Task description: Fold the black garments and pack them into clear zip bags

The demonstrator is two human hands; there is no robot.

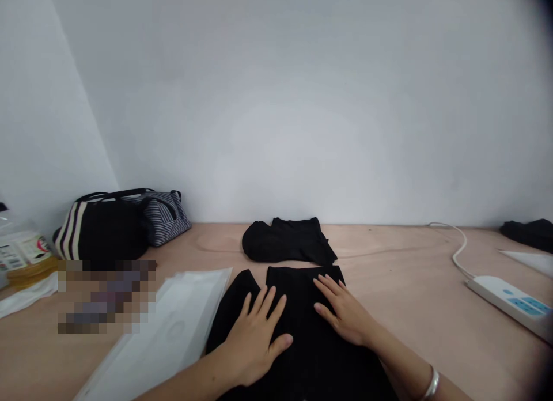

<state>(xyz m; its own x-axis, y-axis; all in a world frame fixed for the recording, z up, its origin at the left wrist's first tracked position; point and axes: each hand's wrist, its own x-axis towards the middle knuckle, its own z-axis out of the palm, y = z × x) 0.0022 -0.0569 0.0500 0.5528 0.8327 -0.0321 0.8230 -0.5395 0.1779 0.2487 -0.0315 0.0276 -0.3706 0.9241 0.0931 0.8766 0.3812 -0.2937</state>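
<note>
My left hand (pixel 258 339) lies flat with its fingers spread on a black sock (pixel 298 297), which is laid out on the table at the near edge of the view. On the right part of the same sock rests my right hand (pixel 341 309), its fingers stretched out and a silver bangle on the wrist. Neither hand grips anything. Just beyond, towards the wall, lie more black socks (pixel 287 241), flat and apparently stacked. Left of my left hand is a stack of translucent plastic bags (pixel 164 320).
At the back left stand a black bag with cream stripes (pixel 108 231) and a striped bag (pixel 166 216). A bottle of yellow liquid (pixel 28 257) is at the far left. On the right are a white power strip (pixel 510 300) with its cord and dark cloth (pixel 529 233).
</note>
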